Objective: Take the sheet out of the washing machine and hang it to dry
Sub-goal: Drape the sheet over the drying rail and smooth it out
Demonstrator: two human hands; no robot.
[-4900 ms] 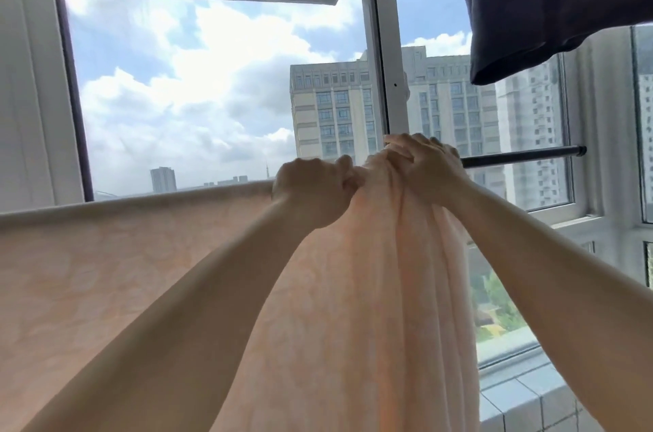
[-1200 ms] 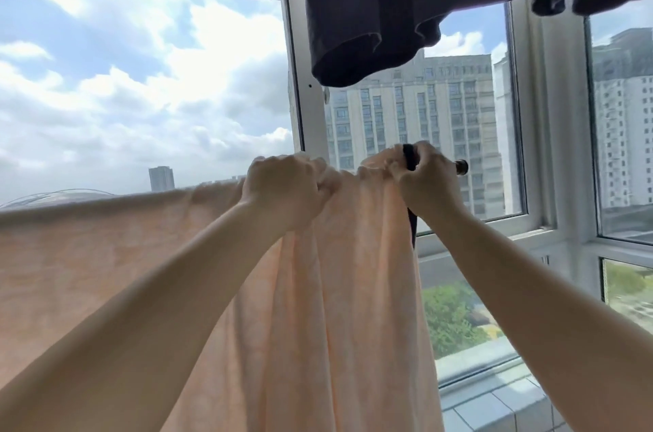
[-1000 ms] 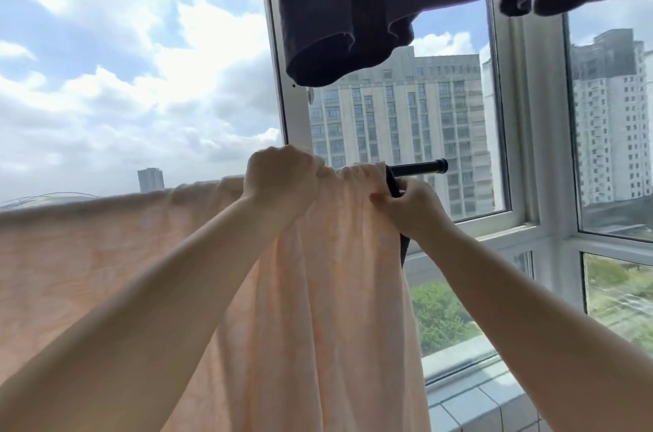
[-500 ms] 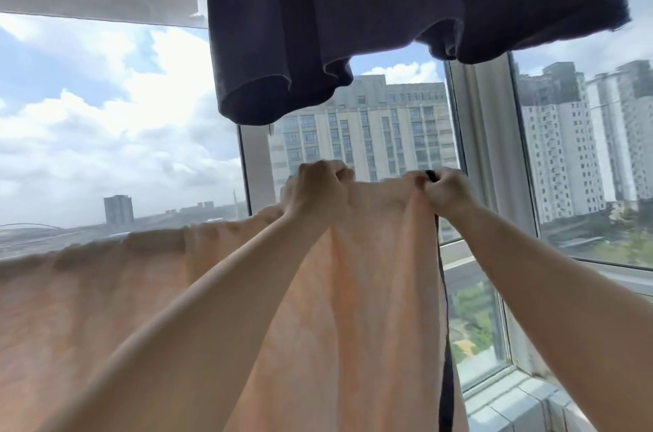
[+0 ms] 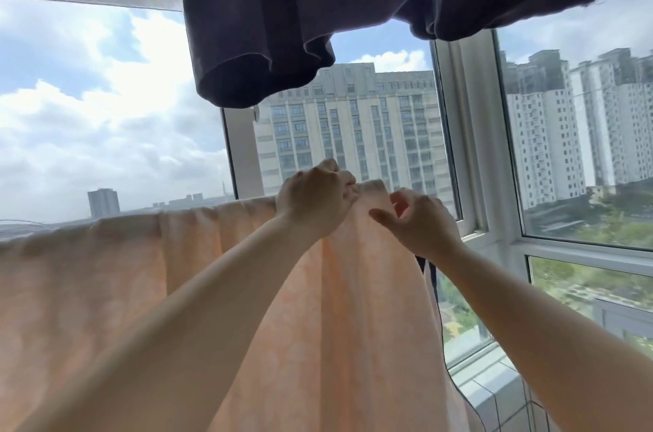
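A dark navy garment [image 5: 318,7] hangs from above, its folded hem drooping across the top of the view. Behind it, a white window frame [image 5: 470,149] divides large glass panes. Outside stand a broad beige high-rise building [image 5: 353,134] and paler apartment towers [image 5: 572,124] to the right, with green trees [image 5: 600,230] below. White clouds [image 5: 106,134] fill the blue sky at left. A tiled sill [image 5: 494,392] runs along the lower right.

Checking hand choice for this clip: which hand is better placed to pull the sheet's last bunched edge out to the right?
Probably the right hand: it hovers at the peach sheet's right edge, fingers loosely curled and free. The left hand keeps its grip on the bunched top fold, anchoring it.
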